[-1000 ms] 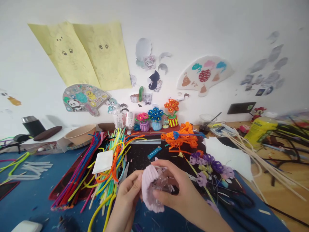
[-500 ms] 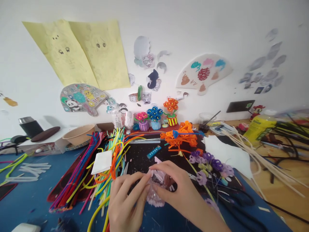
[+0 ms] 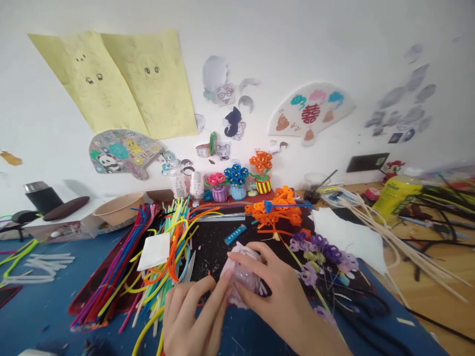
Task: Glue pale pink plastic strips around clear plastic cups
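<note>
Both of my hands are on a small clear, rounded plastic piece [image 3: 243, 276] edged with pale lilac fuzzy trim. The thumb and fingers of my right hand [image 3: 272, 284] wrap round its right side and top. My left hand [image 3: 198, 306] presses its fingertips against the trim on the left side, pinching there. Part of the piece is hidden behind the fingers. Just beyond it lies a blue lighter [image 3: 235, 234] on the dark mat. Purple fuzzy flowers [image 3: 322, 252] on stems lie to the right of my right hand.
Bundles of coloured pipe cleaners [image 3: 122, 264] lie at left, with a white paper square [image 3: 154, 251] on top. Scissors [image 3: 190, 267] show a blade near my left hand. Orange flowers [image 3: 276, 210], small flower pots [image 3: 238, 190] and a yellow bottle [image 3: 397, 198] stand or lie farther back.
The clear piece has been turned and tilted in my hands, so its lilac trim now shows on the left and top. My left fingers have shifted slightly along it.
</note>
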The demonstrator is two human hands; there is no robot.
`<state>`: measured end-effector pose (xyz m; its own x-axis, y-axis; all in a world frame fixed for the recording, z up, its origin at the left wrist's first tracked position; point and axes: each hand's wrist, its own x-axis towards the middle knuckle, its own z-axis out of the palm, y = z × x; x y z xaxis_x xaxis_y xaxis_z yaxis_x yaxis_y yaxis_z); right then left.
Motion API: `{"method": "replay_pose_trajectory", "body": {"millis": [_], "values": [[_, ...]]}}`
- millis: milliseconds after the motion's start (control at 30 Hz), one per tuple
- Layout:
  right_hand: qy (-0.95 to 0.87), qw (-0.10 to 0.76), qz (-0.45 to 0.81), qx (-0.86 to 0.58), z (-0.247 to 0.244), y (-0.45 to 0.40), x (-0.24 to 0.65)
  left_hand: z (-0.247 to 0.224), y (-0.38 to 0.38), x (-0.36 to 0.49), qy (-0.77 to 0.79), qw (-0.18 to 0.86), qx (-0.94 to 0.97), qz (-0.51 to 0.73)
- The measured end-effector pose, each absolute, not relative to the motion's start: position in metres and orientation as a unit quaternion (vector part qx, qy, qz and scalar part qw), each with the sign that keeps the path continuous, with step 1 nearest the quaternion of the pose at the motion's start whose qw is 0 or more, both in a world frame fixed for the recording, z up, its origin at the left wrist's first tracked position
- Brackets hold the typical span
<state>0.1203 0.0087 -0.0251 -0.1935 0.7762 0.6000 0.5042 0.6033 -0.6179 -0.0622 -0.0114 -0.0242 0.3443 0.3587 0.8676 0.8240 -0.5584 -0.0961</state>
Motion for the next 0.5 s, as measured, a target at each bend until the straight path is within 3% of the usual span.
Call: {"method": "replay_pose_trajectory", "body": {"millis": [200, 500], "values": [[-0.774, 0.494, -0.05, -0.393, -0.027, 0.006, 0.119, -0.021, -0.017, -0.052, -0.407, 0.226, -0.722, -0.511], [-0.75, 0.51, -0.191, -0.376, -0.033, 0.006, 0.118, -0.02, -0.025, -0.029, -0.459, 0.115, -0.642, -0.603]]}}
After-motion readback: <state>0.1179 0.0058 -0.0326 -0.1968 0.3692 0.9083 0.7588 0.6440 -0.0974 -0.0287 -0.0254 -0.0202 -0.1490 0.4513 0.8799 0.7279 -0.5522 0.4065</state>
